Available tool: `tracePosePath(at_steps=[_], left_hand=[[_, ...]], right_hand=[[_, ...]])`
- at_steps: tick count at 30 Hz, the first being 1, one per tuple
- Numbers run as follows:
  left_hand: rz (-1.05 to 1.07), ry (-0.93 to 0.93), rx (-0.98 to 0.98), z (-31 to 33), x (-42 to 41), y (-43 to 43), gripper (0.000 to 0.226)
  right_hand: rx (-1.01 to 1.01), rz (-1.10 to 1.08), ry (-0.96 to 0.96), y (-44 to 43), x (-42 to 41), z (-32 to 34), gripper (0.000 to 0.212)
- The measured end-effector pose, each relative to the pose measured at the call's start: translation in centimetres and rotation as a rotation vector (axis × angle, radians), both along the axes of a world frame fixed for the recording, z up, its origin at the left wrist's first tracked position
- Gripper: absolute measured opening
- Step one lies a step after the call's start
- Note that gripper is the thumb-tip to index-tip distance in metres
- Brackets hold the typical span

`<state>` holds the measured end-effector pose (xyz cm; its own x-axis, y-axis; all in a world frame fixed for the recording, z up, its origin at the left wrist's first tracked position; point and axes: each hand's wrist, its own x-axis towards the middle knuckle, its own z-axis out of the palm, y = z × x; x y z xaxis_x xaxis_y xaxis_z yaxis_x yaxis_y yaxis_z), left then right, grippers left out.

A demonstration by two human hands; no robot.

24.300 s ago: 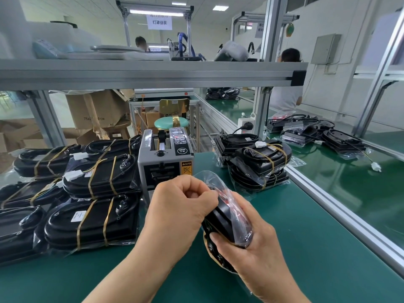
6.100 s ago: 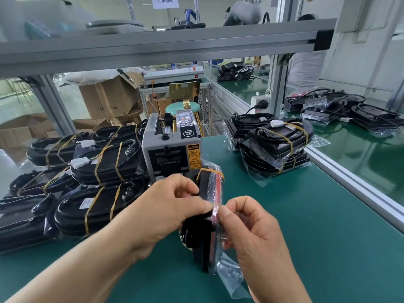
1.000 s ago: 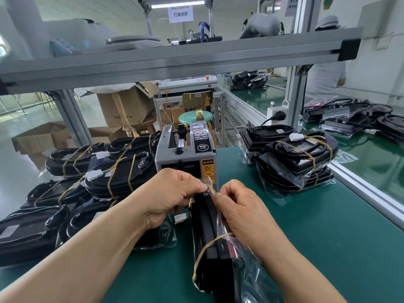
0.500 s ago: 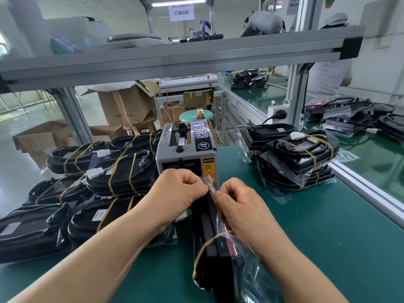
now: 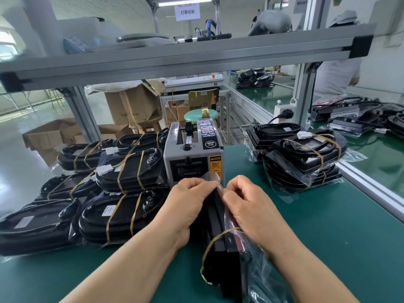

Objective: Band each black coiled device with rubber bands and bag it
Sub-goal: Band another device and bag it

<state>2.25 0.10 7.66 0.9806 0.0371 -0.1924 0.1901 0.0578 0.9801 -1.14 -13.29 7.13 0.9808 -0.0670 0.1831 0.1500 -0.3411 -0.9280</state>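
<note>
Little has shifted in the last second. The left hand [image 5: 192, 200] and right hand [image 5: 247, 206] still pinch the mouth of the clear plastic bag [image 5: 258, 278] closed over the rubber-banded black coiled device [image 5: 220, 248]. It stands on edge on the green desk [image 5: 328, 237], just before the grey tape dispenser [image 5: 193, 158]. Sealing probably follows, though no tape is discernible.

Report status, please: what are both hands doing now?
Left hand and right hand both pinch top of clear plastic bag. Black yellow-banded device stands on edge below. Grey tape dispenser close behind, not blocking.
</note>
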Motion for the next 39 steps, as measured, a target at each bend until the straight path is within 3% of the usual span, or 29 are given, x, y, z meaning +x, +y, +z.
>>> tracePosePath(at_steps=[6, 14, 16, 19, 21, 23, 24, 26, 29, 31, 33, 35, 37, 39], left_hand=[[-0.021, 0.056, -0.209, 0.3, -1.5, 0.4, 0.041], [-0.005, 0.057, -0.154, 0.6, -1.3, 0.6, 0.037], [-0.006, 0.040, -0.119, 0.6, -1.5, 0.7, 0.034], [-0.001, 0.010, -0.077, 0.7, -2.0, 0.8, 0.029], [0.012, -0.017, -0.039, 0.6, -2.3, 0.7, 0.029], [0.041, -0.066, -0.003, 0.1, -2.8, 0.4, 0.028], [0.061, -0.096, 0.053, -0.1, -3.2, 0.3, 0.029], [0.051, -0.154, 0.189, -0.4, -4.5, 0.4, 0.036], [-0.035, -0.297, 0.307, -0.1, -6.7, 2.1, 0.046], [-0.008, -0.370, 0.387, 0.3, -7.6, 4.6, 0.062], [0.033, -0.366, 0.422, 0.6, -8.5, 7.7, 0.087], [-0.062, -0.244, 0.258, 1.1, -9.7, 10.4, 0.093], [-0.259, -0.185, 0.012, 1.2, -10.9, 12.4, 0.071], [-0.314, -0.231, -0.127, 1.6, -11.8, 14.3, 0.053]], right_hand=[[-0.051, 0.000, -0.019, 0.0, 0.1, 0.1, 0.026], [-0.042, -0.045, 0.051, 0.4, -1.0, 0.9, 0.029], [0.023, -0.032, 0.106, 0.1, -2.2, 0.5, 0.034], [0.277, 0.095, 0.175, 0.5, -4.9, -0.5, 0.039], [0.279, 0.124, 0.098, 1.0, -7.1, -1.8, 0.058], [0.102, 0.078, -0.039, 1.8, -9.1, -3.0, 0.092], [0.037, -0.011, -0.103, 2.1, -9.8, -3.4, 0.099], [0.044, -0.171, -0.234, 2.6, -10.6, -3.7, 0.086], [0.183, -0.183, -0.414, 2.6, -10.8, -3.4, 0.053], [0.377, -0.147, -0.444, 1.7, -11.1, -2.3, 0.031], [0.502, -0.075, -0.397, 0.6, -10.8, -1.0, 0.023], [0.531, 0.008, -0.317, 0.5, -10.1, 0.4, 0.025], [0.584, 0.083, -0.223, 1.8, -9.0, 1.3, 0.025], [0.674, 0.148, -0.113, 3.7, -7.5, 1.8, 0.029]])
